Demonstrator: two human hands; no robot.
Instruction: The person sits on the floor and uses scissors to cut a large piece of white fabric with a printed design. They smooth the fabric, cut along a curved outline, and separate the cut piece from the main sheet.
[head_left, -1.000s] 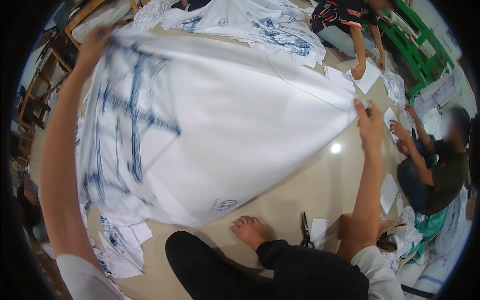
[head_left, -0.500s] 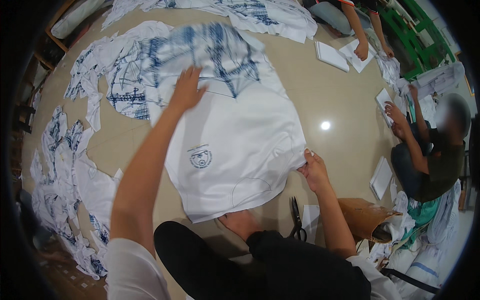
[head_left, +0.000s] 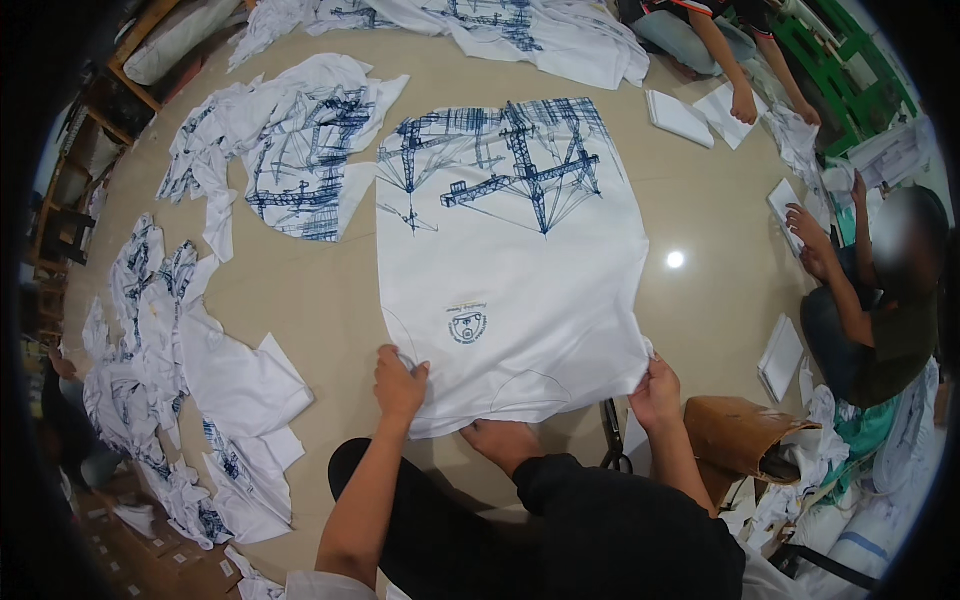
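A white cloth panel point(head_left: 510, 270) with blue crane line drawings, a small round emblem and thin drawn curves lies spread before me, its near edge raised by my crossed leg and foot point(head_left: 500, 443). My left hand point(head_left: 400, 385) rests at its lower left edge, fingers apart. My right hand point(head_left: 655, 390) is closed on its lower right corner. Black scissors point(head_left: 612, 450) lie on the floor just left of my right hand, partly behind the cloth.
Printed white cloth piles point(head_left: 310, 170) lie left and ahead. A person point(head_left: 880, 320) at right holds a white item; another's hand point(head_left: 743, 105) is near white sheets point(head_left: 680, 118). A brown bag point(head_left: 740, 435), white stacks point(head_left: 780, 355) and a green rack point(head_left: 820, 60) are on the right.
The cloth, held up stretched a second ago, now lies flattened with its print at the far end. My left hand has come down from the print to the near left edge.
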